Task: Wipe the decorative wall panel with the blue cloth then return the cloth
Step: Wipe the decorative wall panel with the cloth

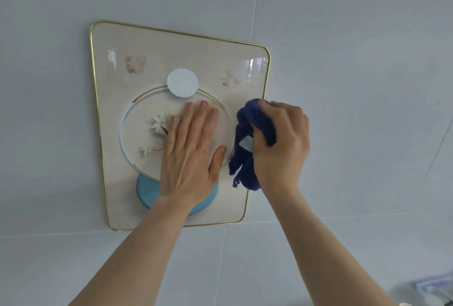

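The decorative wall panel [137, 65] hangs on a pale wall: cream, gold-rimmed, with a ring motif, white flowers, a white disc and a light blue disc. My left hand [188, 158] lies flat on the panel's middle, fingers spread, palm over the ring and the blue disc. My right hand [282, 146] grips the bunched dark blue cloth [245, 158] and presses it against the panel's right edge. A white tag shows on the cloth. Part of the cloth is hidden under my fingers.
The pale tiled wall [355, 60] surrounds the panel, with thin seams running across it. At the bottom right corner a blurred bluish-white object [434, 288] sticks into view.
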`<act>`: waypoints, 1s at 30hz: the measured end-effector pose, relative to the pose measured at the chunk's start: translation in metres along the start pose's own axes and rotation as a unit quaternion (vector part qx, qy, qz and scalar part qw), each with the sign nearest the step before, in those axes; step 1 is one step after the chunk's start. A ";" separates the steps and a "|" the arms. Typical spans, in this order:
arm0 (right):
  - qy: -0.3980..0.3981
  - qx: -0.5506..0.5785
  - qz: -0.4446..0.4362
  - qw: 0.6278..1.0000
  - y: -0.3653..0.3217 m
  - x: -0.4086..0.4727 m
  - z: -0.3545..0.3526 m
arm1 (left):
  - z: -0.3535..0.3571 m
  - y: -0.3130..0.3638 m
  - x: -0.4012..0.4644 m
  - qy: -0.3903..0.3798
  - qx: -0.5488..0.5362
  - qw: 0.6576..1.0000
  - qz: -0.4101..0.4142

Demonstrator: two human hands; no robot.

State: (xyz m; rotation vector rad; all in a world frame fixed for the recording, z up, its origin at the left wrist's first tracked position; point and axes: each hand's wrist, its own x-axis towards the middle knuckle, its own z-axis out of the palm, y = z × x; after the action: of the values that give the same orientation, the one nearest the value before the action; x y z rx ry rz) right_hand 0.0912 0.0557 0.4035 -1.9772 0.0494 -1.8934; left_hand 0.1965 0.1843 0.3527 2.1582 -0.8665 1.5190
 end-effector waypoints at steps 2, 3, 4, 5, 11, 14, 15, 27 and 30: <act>-0.032 -0.065 -0.076 0.994 0.008 -0.006 0.021 | 0.005 -0.001 -0.001 -0.005 -0.008 1.000 -0.003; -0.056 -0.088 -0.105 0.989 0.015 -0.013 0.030 | 0.008 -0.002 -0.001 -0.003 -0.011 1.000 -0.006; -0.071 -0.104 -0.129 0.984 0.024 -0.022 0.037 | 0.010 -0.003 -0.002 0.000 -0.012 1.000 -0.006; -0.080 -0.111 -0.143 0.980 0.034 -0.033 0.042 | 0.013 -0.004 -0.002 0.004 -0.011 1.000 -0.005; -0.089 -0.133 -0.192 0.968 0.066 -0.045 0.042 | 0.030 -0.008 -0.003 0.032 0.031 0.999 0.010; -0.075 -0.160 -0.242 0.954 0.073 -0.022 0.028 | 0.033 -0.009 -0.004 0.042 0.033 0.999 0.012; -0.059 -0.173 -0.242 0.953 0.072 -0.012 0.025 | 0.034 -0.008 -0.004 0.046 0.032 0.998 0.011; -0.005 -0.147 -0.141 0.979 0.064 -0.037 0.038 | 0.032 -0.005 -0.004 0.044 0.024 0.999 0.000; -0.026 -0.167 -0.146 0.975 0.067 -0.049 0.031 | 0.030 -0.004 -0.003 0.042 0.017 0.999 -0.004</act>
State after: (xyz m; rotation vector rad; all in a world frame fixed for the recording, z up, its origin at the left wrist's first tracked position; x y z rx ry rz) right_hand 0.1333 0.0164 0.3357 -2.3660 0.0691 -2.1289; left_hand 0.2199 0.1696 0.3392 2.1020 -0.8087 1.6178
